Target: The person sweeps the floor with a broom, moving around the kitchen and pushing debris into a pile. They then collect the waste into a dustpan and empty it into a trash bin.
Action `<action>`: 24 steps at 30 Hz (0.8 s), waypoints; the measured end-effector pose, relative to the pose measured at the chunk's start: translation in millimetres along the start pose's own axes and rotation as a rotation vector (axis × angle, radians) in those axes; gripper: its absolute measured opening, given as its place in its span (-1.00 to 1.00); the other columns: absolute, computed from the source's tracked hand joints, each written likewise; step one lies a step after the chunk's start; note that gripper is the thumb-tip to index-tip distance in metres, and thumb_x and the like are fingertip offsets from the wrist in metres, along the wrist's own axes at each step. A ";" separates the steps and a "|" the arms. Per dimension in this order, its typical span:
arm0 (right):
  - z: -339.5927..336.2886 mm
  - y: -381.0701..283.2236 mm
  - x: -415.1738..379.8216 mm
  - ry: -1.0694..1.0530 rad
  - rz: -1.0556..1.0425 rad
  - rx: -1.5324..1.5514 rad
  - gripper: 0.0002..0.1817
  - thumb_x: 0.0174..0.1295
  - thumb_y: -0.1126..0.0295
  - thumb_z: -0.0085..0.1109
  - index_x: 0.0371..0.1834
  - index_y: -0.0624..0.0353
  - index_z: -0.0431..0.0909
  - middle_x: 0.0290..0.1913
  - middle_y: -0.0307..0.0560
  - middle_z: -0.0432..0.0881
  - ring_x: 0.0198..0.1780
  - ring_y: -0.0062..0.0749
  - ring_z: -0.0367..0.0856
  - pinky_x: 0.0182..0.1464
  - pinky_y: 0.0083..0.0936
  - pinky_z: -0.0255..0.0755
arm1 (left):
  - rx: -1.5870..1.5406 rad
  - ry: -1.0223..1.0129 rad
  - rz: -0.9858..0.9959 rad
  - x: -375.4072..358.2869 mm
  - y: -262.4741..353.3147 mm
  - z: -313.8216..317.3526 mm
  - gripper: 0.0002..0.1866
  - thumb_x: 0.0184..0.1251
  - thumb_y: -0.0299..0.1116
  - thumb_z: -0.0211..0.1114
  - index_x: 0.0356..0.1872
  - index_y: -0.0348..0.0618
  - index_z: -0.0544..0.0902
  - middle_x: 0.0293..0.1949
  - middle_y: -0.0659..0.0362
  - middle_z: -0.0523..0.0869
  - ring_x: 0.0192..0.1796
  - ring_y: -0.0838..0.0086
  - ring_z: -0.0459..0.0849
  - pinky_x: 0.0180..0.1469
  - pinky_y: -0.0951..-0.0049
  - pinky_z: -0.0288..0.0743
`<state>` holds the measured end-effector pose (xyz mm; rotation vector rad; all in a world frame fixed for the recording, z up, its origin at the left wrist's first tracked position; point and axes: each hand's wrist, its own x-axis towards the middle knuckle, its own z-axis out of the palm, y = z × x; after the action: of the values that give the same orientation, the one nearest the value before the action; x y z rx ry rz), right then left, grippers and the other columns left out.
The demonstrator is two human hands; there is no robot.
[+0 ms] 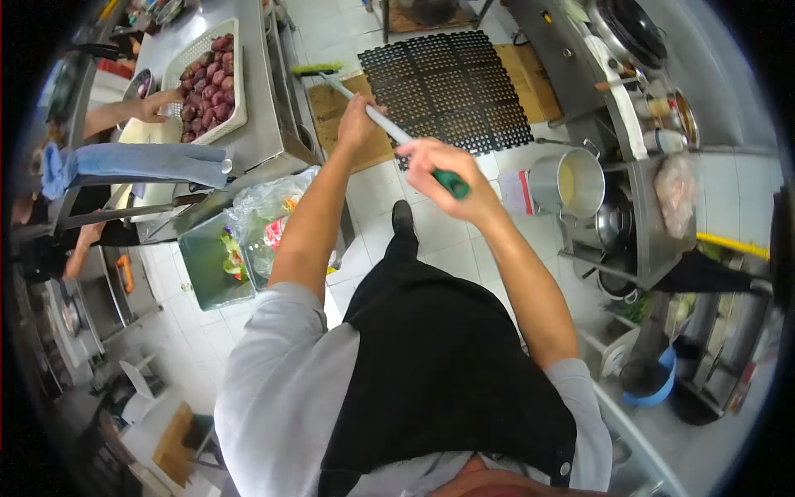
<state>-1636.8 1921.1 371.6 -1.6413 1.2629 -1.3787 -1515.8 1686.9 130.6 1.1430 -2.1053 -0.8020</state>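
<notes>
White plastic crate noted, filled with dark-red vegetables. Below the crate in view: blue cloth, then green bin holding food scraps. Well to the crate's right: steel pot with pale contents.

Right of the white crate, the left hand and the motion-blurred right hand each cover a stretch of the broom handle. Left of the crate, shelving mostly hides the person beyond the forearm; below it, crumpled plastic obscures part of the green bin.
</notes>
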 end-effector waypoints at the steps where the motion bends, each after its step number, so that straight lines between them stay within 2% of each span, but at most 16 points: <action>1: 4.9 37.1 16.8 0.006 -0.007 0.008 -0.76 0.33 0.62 0.41 -0.42 0.25 0.50 -0.30 -0.10 0.66 0.08 -0.02 0.76 0.09 -0.23 0.58 | 0.001 -0.033 0.002 8.8 -27.1 11.3 -0.57 0.36 -0.05 0.58 -0.08 -0.16 0.64 0.00 -0.04 0.67 0.08 -0.08 0.71 0.11 0.00 0.60; 2: 3.4 57.5 27.0 -0.007 0.014 0.017 -0.75 0.33 0.62 0.43 -0.43 0.24 0.50 -0.30 -0.10 0.67 0.06 -0.03 0.76 0.07 -0.24 0.58 | 0.001 -0.067 0.010 23.0 -60.4 28.0 -0.57 0.37 -0.05 0.57 -0.05 -0.16 0.64 0.00 -0.04 0.66 0.07 -0.09 0.70 0.11 0.01 0.60; 3: 1.4 75.2 37.1 -0.017 0.031 0.025 -0.74 0.32 0.61 0.44 -0.44 0.24 0.50 -0.30 -0.10 0.67 0.03 -0.04 0.76 0.06 -0.24 0.58 | -0.242 -0.094 -0.070 37.2 -137.1 74.5 -0.60 0.43 -0.06 0.53 -0.07 -0.17 0.63 -0.02 -0.08 0.65 0.08 -0.10 0.71 0.10 0.00 0.61; 4: -1.2 88.7 45.5 -0.027 0.050 0.033 -0.73 0.32 0.61 0.46 -0.45 0.24 0.50 -0.30 -0.10 0.68 0.01 -0.06 0.75 0.04 -0.25 0.59 | -0.505 -0.146 -0.270 42.8 -152.9 88.3 -0.61 0.44 -0.07 0.52 -0.08 -0.17 0.63 -0.03 -0.09 0.64 0.07 -0.10 0.71 0.10 0.00 0.61; 5: -10.4 85.9 49.7 -0.040 0.025 0.027 -0.71 0.23 0.53 0.54 -0.48 0.24 0.54 -0.26 -0.04 0.72 -0.15 -0.23 0.70 -0.06 -0.33 0.54 | -0.768 -0.198 -0.476 40.4 -164.9 99.1 -0.62 0.44 -0.08 0.52 -0.09 -0.17 0.62 -0.04 -0.10 0.64 0.06 -0.10 0.71 0.10 0.00 0.61; 7: -41.4 58.9 53.6 -0.252 0.069 0.004 -0.65 0.19 0.53 0.55 -0.53 0.23 0.47 -0.34 -0.03 0.64 -0.27 -0.16 0.63 -0.19 -0.27 0.46 | -0.734 -0.221 -0.533 21.4 -174.1 108.3 -0.65 0.45 -0.12 0.53 -0.12 -0.17 0.62 -0.05 -0.13 0.63 0.03 -0.10 0.71 0.08 0.00 0.62; 9: -75.6 15.5 68.2 -0.330 0.132 0.069 -0.66 0.08 0.67 0.49 -0.56 0.23 0.42 -0.43 -0.06 0.55 -0.23 0.00 0.68 -0.18 -0.23 0.54 | -0.145 -0.197 -0.205 -14.7 -149.1 117.4 -0.68 0.46 -0.18 0.53 -0.17 -0.18 0.62 -0.06 -0.14 0.62 0.00 -0.09 0.71 0.07 -0.01 0.61; 11: -112.6 -19.3 81.4 -0.338 0.216 0.117 -0.64 0.03 0.65 0.46 -0.63 0.23 0.37 -0.47 -0.09 0.50 -0.30 -0.01 0.66 -0.25 -0.21 0.51 | -0.427 -0.121 -0.277 -64.1 -126.3 150.0 -0.70 0.44 -0.25 0.55 -0.24 -0.20 0.61 -0.11 -0.15 0.64 -0.03 -0.11 0.68 0.09 -0.03 0.59; 12: -120.2 -29.8 78.8 -0.237 0.222 0.177 -0.61 0.01 0.50 0.48 -0.67 0.23 0.33 -0.54 -0.09 0.46 -0.39 -0.01 0.64 -0.28 -0.20 0.53 | -0.328 -0.153 -0.319 -84.3 -75.6 135.1 -0.71 0.44 -0.26 0.55 -0.25 -0.21 0.61 -0.13 -0.16 0.65 -0.01 -0.13 0.67 0.12 -0.05 0.57; 13: -135.2 -42.3 84.3 -0.272 0.239 0.211 -0.56 0.13 0.36 0.45 -0.70 0.21 0.34 -0.60 -0.12 0.44 -0.43 -0.06 0.64 -0.32 -0.23 0.57 | -0.227 -0.184 -0.362 -100.8 -17.7 114.6 -0.71 0.45 -0.27 0.54 -0.26 -0.22 0.61 -0.16 -0.17 0.67 0.01 -0.15 0.66 0.14 -0.07 0.54; 15: -158.3 -64.5 86.0 -0.226 0.237 0.295 -0.54 0.22 0.31 0.52 -0.65 0.20 0.40 -0.60 -0.10 0.47 -0.45 -0.04 0.65 -0.34 -0.24 0.56 | -0.186 -0.125 -0.335 -133.8 27.8 119.5 -0.69 0.44 -0.25 0.54 -0.24 -0.24 0.61 -0.16 -0.15 0.71 0.04 -0.17 0.64 0.21 -0.07 0.52; 16: -169.9 -70.5 82.3 -0.197 0.233 0.335 -0.53 0.27 0.29 0.55 -0.63 0.19 0.43 -0.59 -0.09 0.49 -0.45 -0.04 0.66 -0.35 -0.25 0.56 | -0.219 -0.058 -0.303 -130.2 41.2 125.3 -0.70 0.44 -0.25 0.54 -0.25 -0.25 0.61 -0.15 -0.15 0.71 0.04 -0.17 0.63 0.22 -0.07 0.52; 19: -212.2 -85.1 61.7 -0.240 0.022 0.334 -0.38 0.40 -0.01 0.49 -0.67 0.13 0.42 -0.63 -0.17 0.49 -0.50 -0.10 0.65 -0.43 -0.32 0.56 | -0.262 0.103 -0.266 -115.1 92.0 127.8 -0.71 0.42 -0.27 0.54 -0.23 -0.27 0.65 -0.10 -0.11 0.73 0.08 -0.19 0.64 0.26 -0.05 0.53; 21: -227.4 -108.1 65.3 -0.343 -0.116 0.363 -0.35 0.43 -0.07 0.46 -0.67 0.11 0.42 -0.62 -0.19 0.49 -0.51 -0.10 0.65 -0.46 -0.36 0.55 | -0.245 0.071 -0.213 -76.0 124.8 102.0 -0.70 0.44 -0.23 0.54 -0.21 -0.27 0.67 -0.09 -0.12 0.73 0.10 -0.20 0.64 0.25 -0.04 0.53; 22: -226.6 -107.9 59.9 -0.326 -0.165 0.338 -0.37 0.45 -0.06 0.45 -0.66 0.11 0.44 -0.62 -0.20 0.50 -0.51 -0.11 0.65 -0.46 -0.35 0.55 | -0.236 0.060 -0.185 -60.7 128.6 96.8 -0.70 0.44 -0.22 0.53 -0.19 -0.27 0.67 -0.08 -0.12 0.73 0.12 -0.20 0.64 0.25 -0.04 0.53; 24: -218.6 -97.4 44.2 -0.296 -0.267 0.287 -0.39 0.48 -0.05 0.42 -0.63 0.10 0.47 -0.61 -0.22 0.51 -0.52 -0.13 0.64 -0.47 -0.31 0.56 | -0.224 0.135 -0.217 -41.4 101.4 111.4 -0.68 0.45 -0.18 0.52 -0.21 -0.26 0.68 -0.08 -0.11 0.73 0.10 -0.19 0.64 0.23 -0.02 0.54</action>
<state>-1822.6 1934.6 528.3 -1.7715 0.6630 -1.3358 -1630.9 1792.4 126.2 1.2779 -1.7523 -1.0037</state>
